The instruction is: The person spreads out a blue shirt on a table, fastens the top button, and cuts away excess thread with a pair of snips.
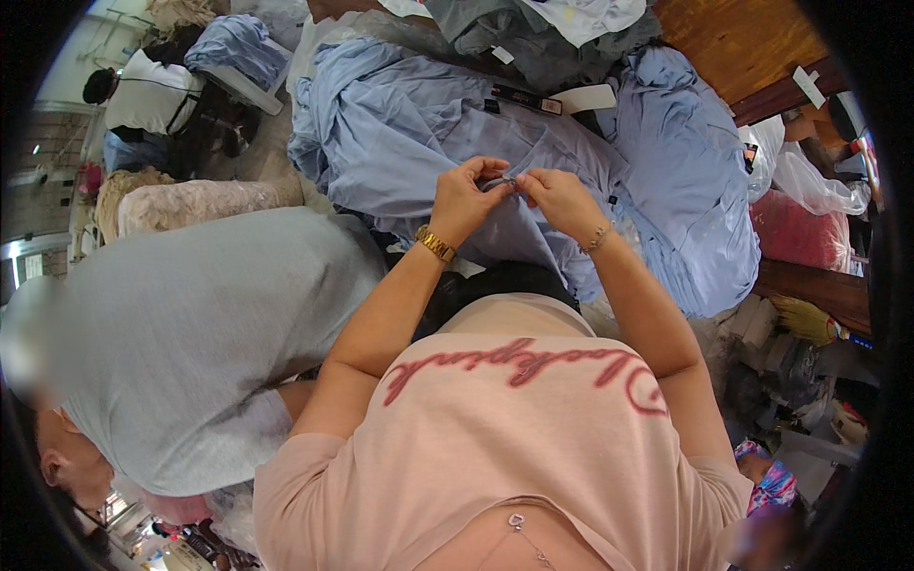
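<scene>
My left hand (468, 195), with a gold watch on its wrist, and my right hand (562, 198), with a thin bracelet, meet over a light blue garment (409, 143) on the pile before me. Both pinch the same small fold of that blue cloth between fingertips, and a small dark thing (509, 181) shows where the fingers meet; what it is cannot be told. A dark label strip (526, 99) and a white tag (590, 97) lie on the garment just beyond my hands.
More blue garments (685, 162) and grey cloth (533, 38) are heaped on a wooden table (752, 38). A person in a grey shirt (190, 324) bends close at my left. Another person in white (143, 90) sits far left. Clear bags (809, 181) and clutter lie right.
</scene>
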`<state>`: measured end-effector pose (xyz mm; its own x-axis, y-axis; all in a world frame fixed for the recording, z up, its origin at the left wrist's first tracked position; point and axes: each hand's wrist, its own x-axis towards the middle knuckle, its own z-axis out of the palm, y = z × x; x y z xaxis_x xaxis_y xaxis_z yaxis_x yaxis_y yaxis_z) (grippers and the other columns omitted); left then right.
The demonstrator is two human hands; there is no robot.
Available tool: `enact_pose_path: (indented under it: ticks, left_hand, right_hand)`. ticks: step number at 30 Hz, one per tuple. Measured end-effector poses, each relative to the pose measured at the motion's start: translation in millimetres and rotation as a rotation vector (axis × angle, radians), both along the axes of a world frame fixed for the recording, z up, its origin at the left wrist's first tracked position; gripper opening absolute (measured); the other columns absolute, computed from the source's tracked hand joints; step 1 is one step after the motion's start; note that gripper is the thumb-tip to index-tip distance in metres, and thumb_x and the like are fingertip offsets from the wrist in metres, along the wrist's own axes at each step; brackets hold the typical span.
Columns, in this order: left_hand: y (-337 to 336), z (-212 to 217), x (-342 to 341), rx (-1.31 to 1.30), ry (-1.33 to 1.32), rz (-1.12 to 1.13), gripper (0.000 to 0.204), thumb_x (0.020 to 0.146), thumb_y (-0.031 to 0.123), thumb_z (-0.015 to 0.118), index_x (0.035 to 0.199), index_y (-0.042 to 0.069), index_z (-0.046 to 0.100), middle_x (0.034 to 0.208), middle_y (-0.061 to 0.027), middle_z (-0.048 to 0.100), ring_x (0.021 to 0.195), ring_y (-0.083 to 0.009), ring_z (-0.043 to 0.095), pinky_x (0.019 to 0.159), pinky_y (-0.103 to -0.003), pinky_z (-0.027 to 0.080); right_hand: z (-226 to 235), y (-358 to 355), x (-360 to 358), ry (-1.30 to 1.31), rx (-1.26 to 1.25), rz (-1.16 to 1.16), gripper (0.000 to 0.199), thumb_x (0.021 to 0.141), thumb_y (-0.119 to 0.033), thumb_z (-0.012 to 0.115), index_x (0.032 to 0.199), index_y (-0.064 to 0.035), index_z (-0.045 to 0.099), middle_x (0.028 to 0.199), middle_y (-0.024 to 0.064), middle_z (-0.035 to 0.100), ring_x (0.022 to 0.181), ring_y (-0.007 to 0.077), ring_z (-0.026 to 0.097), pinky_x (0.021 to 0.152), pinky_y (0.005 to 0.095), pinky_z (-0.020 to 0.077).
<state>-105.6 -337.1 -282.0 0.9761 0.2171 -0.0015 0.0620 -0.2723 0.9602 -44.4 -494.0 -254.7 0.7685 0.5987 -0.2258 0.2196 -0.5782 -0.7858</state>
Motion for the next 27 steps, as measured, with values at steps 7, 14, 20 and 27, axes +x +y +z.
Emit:
enact_pose_path:
  ticks: [7,14,20,27]
  left_hand:
    - [0.8,0.8,3.8,-0.029,0.026,-0.001,0.026,0.069,0.008,0.068,0.093,-0.002,0.062,0.086,-0.0099,0.065,0.08,-0.0138,0.062,0.073,-0.024,0.048]
    - [2.1,-4.9,5.3,-0.052,0.018,-0.017,0.025,0.07,0.01,0.072,0.092,-0.001,0.064,0.085,-0.006,0.065,0.077,-0.0101,0.059,0.071,-0.022,0.047]
    - [2.6,-4.7,6.8,-0.068,0.038,-0.011,0.025,0.07,0.007,0.07,0.092,-0.001,0.063,0.086,-0.0061,0.065,0.077,-0.0101,0.059,0.071,-0.022,0.046]
    - [3.2,-1.5,7.9,-0.079,0.047,-0.027,0.025,0.07,0.005,0.07,0.093,-0.002,0.063,0.086,-0.0062,0.065,0.077,-0.0097,0.059,0.071,-0.022,0.046]
  right_hand:
    - [-1.8,-1.5,3.6,-0.092,-0.043,0.048,0.034,0.086,-0.033,0.045,0.085,-0.0034,0.061,0.082,0.0195,0.06,0.079,0.0364,0.057,0.068,0.0431,0.0437]
    - [-9.3,-2.1,5.3,-0.159,-0.034,0.072,0.031,0.087,-0.031,0.043,0.083,-0.0043,0.058,0.084,0.0175,0.06,0.081,0.0356,0.056,0.068,0.044,0.043]
    - [-8.4,-0.3,3.3,-0.29,-0.07,0.085,0.029,0.087,-0.031,0.043,0.084,-0.0061,0.057,0.084,0.0146,0.06,0.082,0.0331,0.056,0.068,0.0427,0.0439]
    - [-8.8,-1.3,3.4,-0.344,-0.053,0.092,0.028,0.088,-0.031,0.042,0.085,-0.0064,0.057,0.085,0.0124,0.06,0.081,0.0315,0.057,0.067,0.0412,0.0447]
